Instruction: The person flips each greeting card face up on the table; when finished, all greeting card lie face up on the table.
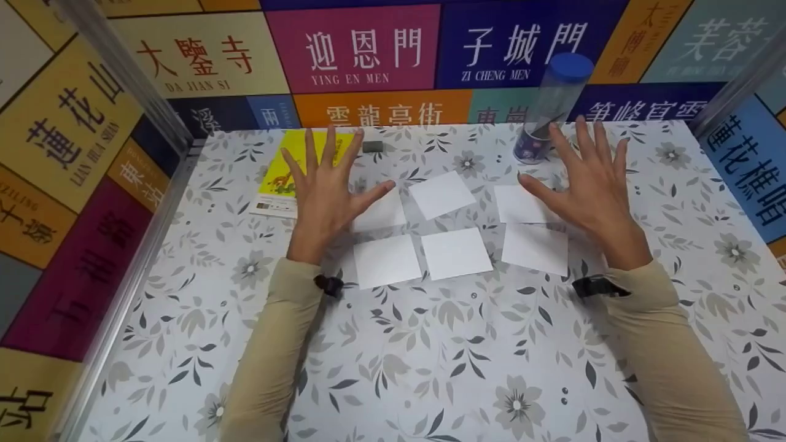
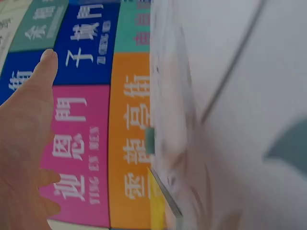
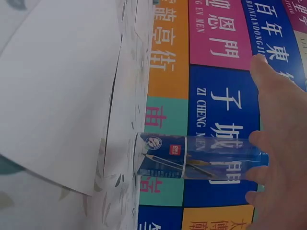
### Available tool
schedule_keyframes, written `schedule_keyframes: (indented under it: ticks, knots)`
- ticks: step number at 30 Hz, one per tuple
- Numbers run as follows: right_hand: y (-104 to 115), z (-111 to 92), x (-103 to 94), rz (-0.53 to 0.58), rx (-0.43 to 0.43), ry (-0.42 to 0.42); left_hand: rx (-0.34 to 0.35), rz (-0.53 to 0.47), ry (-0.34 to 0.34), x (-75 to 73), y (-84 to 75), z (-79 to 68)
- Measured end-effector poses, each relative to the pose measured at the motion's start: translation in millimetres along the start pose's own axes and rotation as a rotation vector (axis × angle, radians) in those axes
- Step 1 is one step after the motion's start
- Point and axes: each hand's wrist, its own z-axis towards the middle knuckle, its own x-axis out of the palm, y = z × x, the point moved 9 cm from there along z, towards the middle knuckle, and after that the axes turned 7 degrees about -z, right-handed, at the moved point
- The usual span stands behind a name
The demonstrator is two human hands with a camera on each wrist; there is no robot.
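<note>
My left hand (image 1: 325, 199) is spread wide with straight fingers, and nothing is in it. In the head view it overlaps a yellow booklet (image 1: 279, 175) and part of a white card (image 1: 384, 209). Spread in the same way, my right hand (image 1: 592, 190) holds nothing and overlaps the edge of another white card (image 1: 522, 204). Between the hands lie more blank cards, among them a tilted one (image 1: 442, 195) and a front one (image 1: 457, 253). Beyond the right fingers stands a clear tube with a blue lid (image 1: 570, 67), a pencil-like item showing inside it in the right wrist view.
A small dark grey block (image 1: 373, 147) lies near the table's back edge, beside the booklet. The table is covered in a floral cloth (image 1: 393, 368). Panels with large Chinese characters (image 1: 365, 49) wall in the back and both sides.
</note>
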Motion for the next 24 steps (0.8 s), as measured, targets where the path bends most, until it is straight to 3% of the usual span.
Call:
schedule_keyframes:
  ticks: [5,9,15,18,24]
  knots:
    - [14.9,-18.1,10.4,0.019,-0.12,0.116,0.149,-0.06,0.083,5.8,-51.3,-7.5]
    - [11.7,-28.7,23.4,0.001,-0.091,0.266,0.326,-0.119,0.19,21.1,-100.0,-22.1]
    - [3.4,-39.0,46.8,0.017,-0.075,0.497,0.565,-0.239,0.356,59.3,-168.1,-49.5]
    - [2.9,-40.8,51.9,0.052,-0.093,0.533,0.608,-0.269,0.429,76.8,-190.5,-54.8]
    - [11.8,-39.9,53.1,0.089,-0.168,0.524,0.605,-0.284,0.537,102.4,-218.7,-54.2]
